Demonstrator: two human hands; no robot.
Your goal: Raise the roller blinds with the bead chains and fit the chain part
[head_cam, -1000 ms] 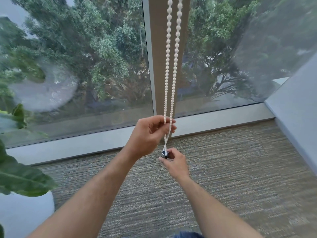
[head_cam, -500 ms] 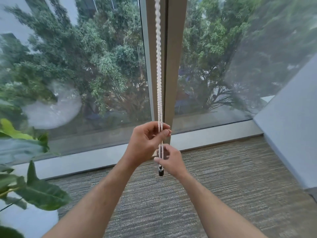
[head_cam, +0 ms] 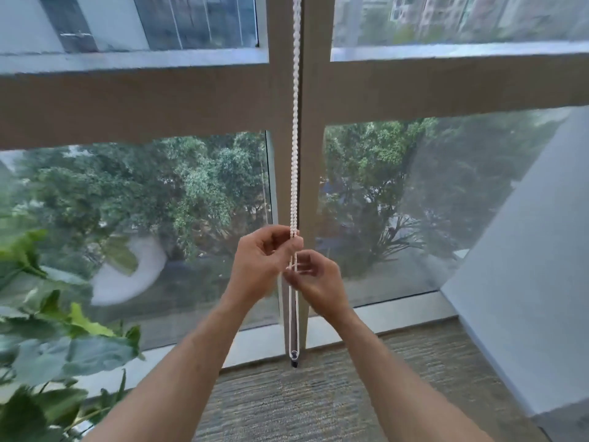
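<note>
A white bead chain (head_cam: 295, 122) hangs as a double strand down the brown window post (head_cam: 314, 173). My left hand (head_cam: 264, 266) pinches the chain between thumb and fingers at about mid height. Just below and to the right, my right hand (head_cam: 314, 280) has its fingertips on the strands. Under the hands the chain runs down as a narrow loop to a small dark chain part (head_cam: 294, 357) hanging near the sill. No blind fabric shows.
A green leafy plant (head_cam: 47, 346) fills the lower left. A grey-blue wall (head_cam: 526, 298) closes the right side. Striped carpet (head_cam: 318, 403) lies below the window sill (head_cam: 255, 342), and a wide brown crossbar (head_cam: 127, 103) spans the window.
My right hand has moved up from the dark part to the strands just under my left hand. The part now hangs free lower down. My view has tilted upward.
</note>
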